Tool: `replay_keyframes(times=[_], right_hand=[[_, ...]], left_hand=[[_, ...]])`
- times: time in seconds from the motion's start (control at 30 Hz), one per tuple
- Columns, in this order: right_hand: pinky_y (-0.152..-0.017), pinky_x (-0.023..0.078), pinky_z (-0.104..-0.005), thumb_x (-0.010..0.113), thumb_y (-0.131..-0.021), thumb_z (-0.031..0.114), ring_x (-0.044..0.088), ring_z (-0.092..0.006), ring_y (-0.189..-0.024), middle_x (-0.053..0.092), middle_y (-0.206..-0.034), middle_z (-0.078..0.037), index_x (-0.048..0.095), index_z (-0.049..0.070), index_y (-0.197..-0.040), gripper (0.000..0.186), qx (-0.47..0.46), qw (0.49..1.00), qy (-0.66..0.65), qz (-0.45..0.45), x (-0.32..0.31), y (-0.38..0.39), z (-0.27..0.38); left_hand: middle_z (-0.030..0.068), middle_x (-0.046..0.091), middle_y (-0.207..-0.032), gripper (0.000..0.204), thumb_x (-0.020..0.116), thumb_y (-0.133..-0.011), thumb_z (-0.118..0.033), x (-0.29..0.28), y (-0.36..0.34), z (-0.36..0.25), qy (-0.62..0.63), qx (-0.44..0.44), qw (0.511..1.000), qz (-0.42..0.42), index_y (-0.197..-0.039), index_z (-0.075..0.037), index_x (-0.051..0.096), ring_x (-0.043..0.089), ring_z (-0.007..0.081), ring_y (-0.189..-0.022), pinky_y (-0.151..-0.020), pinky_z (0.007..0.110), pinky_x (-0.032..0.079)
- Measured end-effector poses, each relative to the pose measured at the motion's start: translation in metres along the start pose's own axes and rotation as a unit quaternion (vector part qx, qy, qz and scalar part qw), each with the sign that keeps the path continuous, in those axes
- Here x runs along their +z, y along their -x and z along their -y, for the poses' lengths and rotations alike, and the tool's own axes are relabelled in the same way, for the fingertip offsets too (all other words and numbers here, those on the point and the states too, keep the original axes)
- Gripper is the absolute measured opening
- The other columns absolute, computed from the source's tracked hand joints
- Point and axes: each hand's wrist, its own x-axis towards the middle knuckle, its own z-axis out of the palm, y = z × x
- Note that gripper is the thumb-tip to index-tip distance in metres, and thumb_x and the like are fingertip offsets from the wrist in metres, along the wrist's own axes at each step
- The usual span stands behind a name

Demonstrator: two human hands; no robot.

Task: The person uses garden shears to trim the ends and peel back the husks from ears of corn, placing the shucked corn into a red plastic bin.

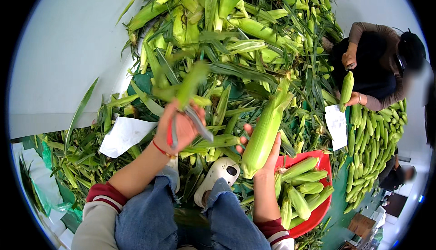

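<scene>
My right hand (271,153) is closed around a green ear of corn (263,136) in its husk, its narrow end pointing up and away. To the left, my left hand (178,127) is closed on a pair of hand shears (198,122) with red and grey handles; their blades cannot be made out. A green strip of husk (193,84), smeared by motion, sticks up from the same hand. Just right of my right forearm, a red basin (323,209) holds several trimmed ears of corn (299,203).
A big heap of unhusked corn (263,29) and loose leaves lies ahead. At right, a co-worker (372,63) holds another ear (347,88) beside rows of trimmed corn (372,145). White sheets (125,136) lie on the leaves. My clog (220,177) stands between leaves below.
</scene>
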Motion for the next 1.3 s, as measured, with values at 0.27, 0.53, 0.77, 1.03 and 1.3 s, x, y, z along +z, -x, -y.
replay_keyframes(times=[0.27, 0.53, 0.77, 1.03, 1.3], right_hand=[[-0.076, 0.047, -0.0327, 0.055, -0.088, 0.036, 0.058, -0.0207, -0.089, 0.057, -0.102, -0.015, 0.040, 0.006, -0.125, 0.050, -0.163, 0.759, 0.616, -0.134, -0.015, 0.002, 0.015], [-0.056, 0.048, -0.0400, 0.069, -0.071, 0.040, 0.061, -0.0309, -0.070, 0.060, -0.086, -0.013, 0.047, 0.013, -0.124, 0.063, -0.169, 0.361, 0.913, -0.091, 0.000, 0.030, 0.021], [-0.054, 0.048, -0.0382, 0.070, -0.070, 0.041, 0.060, -0.0289, -0.068, 0.060, -0.084, -0.011, 0.048, 0.014, -0.124, 0.064, -0.184, 0.342, 0.917, -0.091, -0.002, 0.034, 0.022], [-0.060, 0.049, -0.0352, 0.072, -0.067, 0.039, 0.059, -0.0249, -0.076, 0.059, -0.091, -0.010, 0.053, 0.016, -0.122, 0.063, -0.202, 0.274, 0.940, -0.004, 0.003, 0.030, 0.020], [-0.066, 0.049, -0.0352, 0.074, -0.062, 0.032, 0.059, -0.0262, -0.078, 0.059, -0.092, -0.009, 0.053, 0.014, -0.121, 0.065, -0.200, 0.240, 0.950, 0.012, 0.014, 0.020, 0.030]], left_hand=[[0.0121, 0.054, -0.097, 0.067, 0.063, -0.078, -0.024, -0.051, 0.019, 0.045, -0.523, -0.283, 0.802, 0.058, -0.129, 0.000, 0.027, 0.056, 0.0221, -0.091, -0.079, 0.032, 0.047], [0.0148, 0.045, -0.107, 0.079, 0.063, -0.068, -0.015, -0.008, -0.020, 0.028, -0.727, -0.062, 0.665, 0.158, -0.133, 0.002, 0.021, 0.047, 0.0221, -0.098, -0.087, 0.030, 0.038], [0.0024, 0.045, -0.096, 0.055, 0.060, -0.071, -0.009, -0.005, -0.009, -0.015, -0.581, -0.179, 0.791, 0.064, -0.119, -0.005, 0.034, 0.046, 0.0117, -0.088, -0.077, 0.025, 0.040], [0.0177, 0.043, -0.113, 0.094, 0.062, -0.069, -0.018, -0.007, 0.003, 0.004, -0.679, -0.195, 0.686, 0.177, -0.139, 0.003, 0.003, 0.047, 0.0218, -0.100, -0.086, 0.029, 0.040], [0.0161, 0.058, -0.071, 0.051, 0.066, -0.066, -0.018, -0.028, -0.002, 0.008, -0.822, 0.021, 0.560, 0.105, -0.111, -0.004, 0.045, 0.060, 0.0303, -0.063, -0.058, 0.038, 0.047]])
